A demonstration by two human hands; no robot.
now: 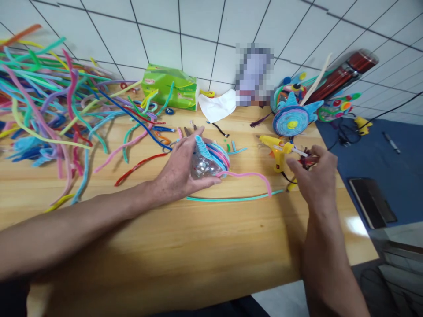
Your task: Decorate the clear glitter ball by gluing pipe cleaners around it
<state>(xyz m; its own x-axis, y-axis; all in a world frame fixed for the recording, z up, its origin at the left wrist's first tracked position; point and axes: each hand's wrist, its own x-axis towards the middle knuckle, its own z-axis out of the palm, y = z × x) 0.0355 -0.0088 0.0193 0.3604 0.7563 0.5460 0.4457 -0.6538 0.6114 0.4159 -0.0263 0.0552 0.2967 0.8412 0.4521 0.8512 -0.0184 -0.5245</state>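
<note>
My left hand [175,169] is wrapped round a clear plastic piece [205,166], shaped like a bottle's end. Rows of blue, pink and white pipe cleaners cover its right side, and a light blue pointed piece [203,147] stands up on top. From its lower edge a loose pink pipe cleaner [251,175] trails to the right. My right hand [317,176] is closed on a dark red object [309,161] whose kind I cannot make out. Just left of those fingers is a yellow glue gun [277,152], a pale glue stick poking from its back.
A heap of coloured pipe cleaners [42,101] covers the table's left. Along the tiled wall are a green tissue pack [170,88], a white tissue [216,105], a blue pipe-cleaner fish [292,121] and a red thermos [343,72]. A phone [372,202] lies beyond the right edge.
</note>
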